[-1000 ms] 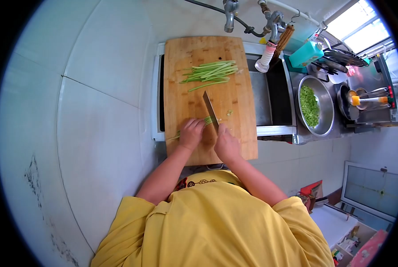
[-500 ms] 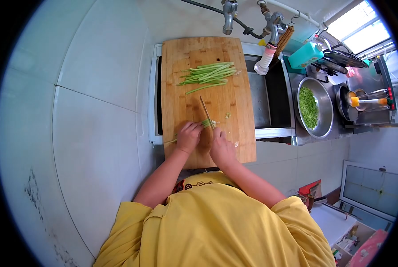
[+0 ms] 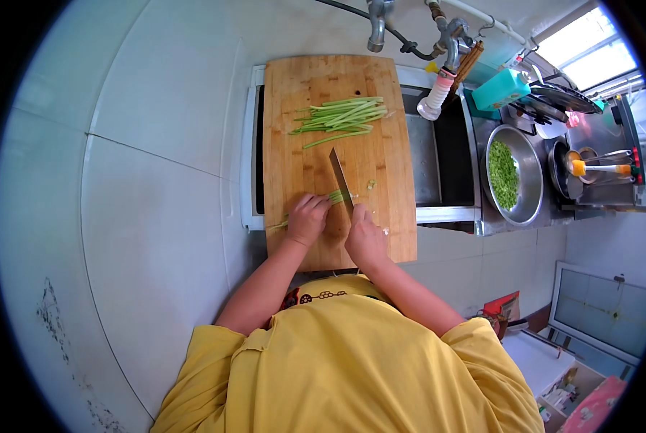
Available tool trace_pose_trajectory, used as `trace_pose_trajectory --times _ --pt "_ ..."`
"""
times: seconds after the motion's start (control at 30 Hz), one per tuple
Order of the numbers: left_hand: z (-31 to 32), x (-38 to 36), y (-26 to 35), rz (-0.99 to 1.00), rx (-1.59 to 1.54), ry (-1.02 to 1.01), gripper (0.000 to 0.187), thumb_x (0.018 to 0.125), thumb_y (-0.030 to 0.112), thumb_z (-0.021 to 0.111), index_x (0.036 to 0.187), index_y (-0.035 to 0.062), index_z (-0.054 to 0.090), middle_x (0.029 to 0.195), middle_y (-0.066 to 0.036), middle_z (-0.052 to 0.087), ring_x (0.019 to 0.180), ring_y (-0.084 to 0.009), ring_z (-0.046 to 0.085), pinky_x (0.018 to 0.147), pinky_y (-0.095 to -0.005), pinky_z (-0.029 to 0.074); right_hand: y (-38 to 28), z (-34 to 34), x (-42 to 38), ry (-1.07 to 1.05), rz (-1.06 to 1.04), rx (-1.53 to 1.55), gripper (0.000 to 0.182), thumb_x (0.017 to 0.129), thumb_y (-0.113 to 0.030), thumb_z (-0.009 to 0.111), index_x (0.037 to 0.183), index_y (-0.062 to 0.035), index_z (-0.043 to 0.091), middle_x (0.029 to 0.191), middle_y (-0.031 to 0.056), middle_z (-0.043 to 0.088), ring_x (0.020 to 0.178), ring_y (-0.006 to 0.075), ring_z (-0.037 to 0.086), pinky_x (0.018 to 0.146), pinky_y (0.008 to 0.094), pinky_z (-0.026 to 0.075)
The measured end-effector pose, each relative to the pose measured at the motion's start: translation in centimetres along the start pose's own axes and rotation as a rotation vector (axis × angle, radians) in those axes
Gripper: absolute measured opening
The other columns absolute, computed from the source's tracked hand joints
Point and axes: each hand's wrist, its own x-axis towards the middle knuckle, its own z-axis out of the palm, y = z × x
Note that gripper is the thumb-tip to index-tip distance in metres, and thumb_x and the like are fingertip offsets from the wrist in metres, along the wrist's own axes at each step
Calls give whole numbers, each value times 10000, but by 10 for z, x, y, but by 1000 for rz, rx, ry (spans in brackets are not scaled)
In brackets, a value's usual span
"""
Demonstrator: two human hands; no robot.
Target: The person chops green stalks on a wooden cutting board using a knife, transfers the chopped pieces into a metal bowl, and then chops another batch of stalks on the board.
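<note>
We find the left hand (image 3: pixel 308 219) curled, pinning green stalks (image 3: pixel 335 195) to the cutting board (image 3: pixel 380 166) for steadiness; the right hand (image 3: pixel 365 235) grips the knife (image 3: pixel 341 180), blade beside the knuckles.

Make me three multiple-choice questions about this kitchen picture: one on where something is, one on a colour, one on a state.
1. Where does the cutting board lie?
A. across the sink
B. on the floor
C. on the stove

2. What colour is the person's shirt?
A. blue
B. yellow
C. white

3. What is in the right hand?
A. nothing
B. a spoon
C. a knife

Answers:
1 A, the board spans the sink's left part.
2 B, the shirt is plainly yellow.
3 C, its grip is closed on the handle, while the left hand presses green stalks.
</note>
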Motion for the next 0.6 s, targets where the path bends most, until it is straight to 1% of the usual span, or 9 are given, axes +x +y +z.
trace_pose_trajectory --times 0.2,0.3,0.37,0.4,0.47,0.6 --pt "2 -2 -3 3 -3 -16 172 723 24 632 872 83 692 923 -25 679 860 -206 612 741 -306 521 -5 -3 1 -30 6 -26 316 745 -10 574 1001 -36 390 898 225 565 691 439 614 591 512 498" --pt "1 -2 -4 -8 -8 -35 180 721 26 628 879 82 691 939 -23 678 867 -206 610 745 -307 521 -6 -1 3 -54 8 -41 314 760 -26 564 1024 -34 395 910 226 566 701 428 621 598 505 502" --pt "1 -2 -3 -3 -6 -43 176 718 28 625 873 82 688 947 -22 677 870 -206 609 745 -306 521 -5 4 6 -95 21 -69 338 785 -48 545 1088 -24 395 925 223 567 705 420 625 602 495 507" --pt "1 -3 -3 -7 -7 -45 176 718 28 625 873 82 688 947 -22 677 870 -206 609 745 -306 521 -5 6 8 -99 21 -69 338 785 -48 545 1088 -24 395 925 223 567 705 420 625 602 495 507" --pt "0 -2 -2 1 8 -30 163 719 28 620 859 81 683 938 -24 676 869 -206 608 748 -305 520 -4 10 15 -46 -19 3 324 762 7 542 1043 -11 381 925 263 557 733 456 600 621 514 492" --pt "2 -2 -5 -7 -9 -35 152 726 23 609 849 79 678 933 -27 674 876 -206 605 756 -305 517 -5 13 17 -29 10 16 329 770 -3 555 1048 -5 379 930 261 557 733 449 601 624 516 488"
